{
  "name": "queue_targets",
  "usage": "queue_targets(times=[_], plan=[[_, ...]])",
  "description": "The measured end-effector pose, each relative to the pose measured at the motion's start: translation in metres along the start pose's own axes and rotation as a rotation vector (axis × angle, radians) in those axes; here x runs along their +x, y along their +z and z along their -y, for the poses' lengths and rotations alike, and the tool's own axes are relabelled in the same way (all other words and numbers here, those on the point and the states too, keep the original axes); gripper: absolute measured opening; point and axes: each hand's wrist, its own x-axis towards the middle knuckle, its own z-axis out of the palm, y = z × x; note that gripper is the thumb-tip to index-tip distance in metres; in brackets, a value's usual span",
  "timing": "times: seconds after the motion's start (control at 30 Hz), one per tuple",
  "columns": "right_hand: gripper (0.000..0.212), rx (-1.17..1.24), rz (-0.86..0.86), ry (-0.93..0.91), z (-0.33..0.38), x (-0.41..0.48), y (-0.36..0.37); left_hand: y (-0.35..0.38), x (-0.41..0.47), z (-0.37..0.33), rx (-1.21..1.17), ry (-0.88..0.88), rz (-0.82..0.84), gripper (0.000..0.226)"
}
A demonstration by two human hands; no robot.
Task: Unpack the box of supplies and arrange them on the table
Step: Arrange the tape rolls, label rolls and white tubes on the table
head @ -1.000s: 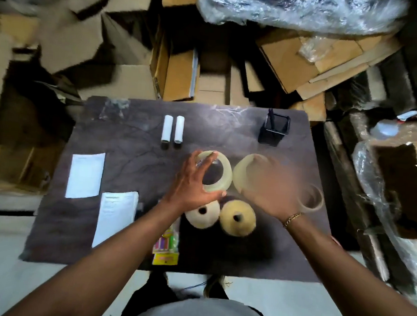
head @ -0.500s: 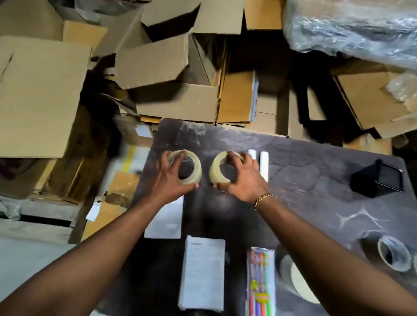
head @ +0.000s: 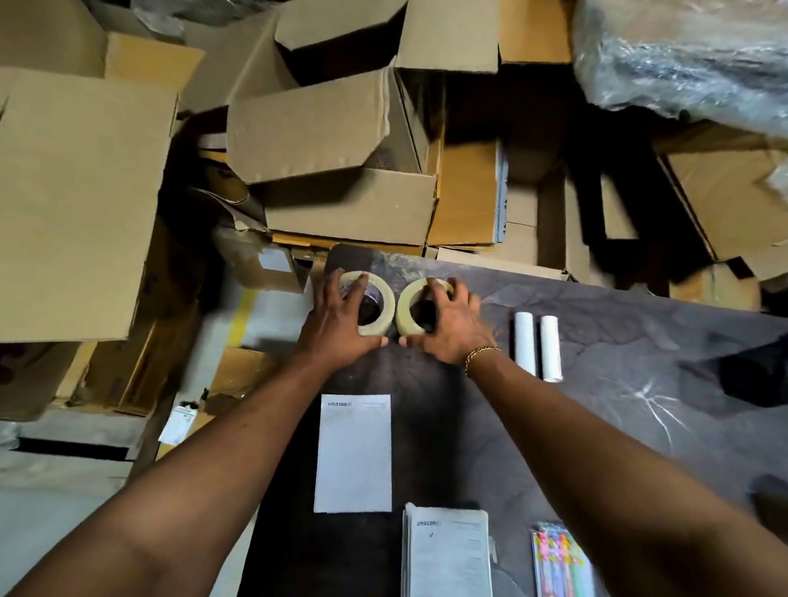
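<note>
Two pale rolls of tape lie flat side by side at the far left corner of the dark table. My left hand grips the left tape roll, fingers over its rim. My right hand grips the right tape roll the same way. Two white tubes lie just right of my right hand. A white paper sheet, a stack of printed papers and a pack of coloured pens lie nearer to me.
Open cardboard boxes and flattened cartons crowd the floor beyond and left of the table. A black mesh holder stands at the table's right. Plastic-wrapped bulk fills the top right corner.
Both hands have carried the two tape rolls from the table's middle to its far left corner and set them down side by side. The view has swung left.
</note>
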Motion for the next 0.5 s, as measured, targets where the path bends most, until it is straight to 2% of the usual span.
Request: queue_targets(times=[0.1,0.17,0.3,0.37,0.43,0.5], plan=[[0.109,0.073,0.005,0.007,-0.008,-0.010,0.002,-0.002,0.000,0.000,0.056,-0.041,0.091,0.109],[0.097,0.126,-0.054,0.010,-0.022,-0.022,-0.004,-0.005,-0.005,-0.008,0.112,-0.032,0.064,0.106],[0.070,0.179,-0.193,0.126,-0.074,-0.050,-0.013,-0.005,-0.023,-0.054,0.142,0.223,-0.148,0.074],[0.058,0.191,-0.285,0.219,-0.105,-0.066,-0.015,0.006,-0.032,-0.087,0.087,0.367,-0.193,0.060],[0.054,0.190,-0.315,0.298,-0.134,-0.076,-0.013,0.026,-0.037,-0.124,-0.010,0.440,-0.116,0.056],[0.056,0.178,-0.247,0.304,-0.158,-0.079,-0.008,0.050,-0.038,-0.162,-0.103,0.390,0.082,0.058]])
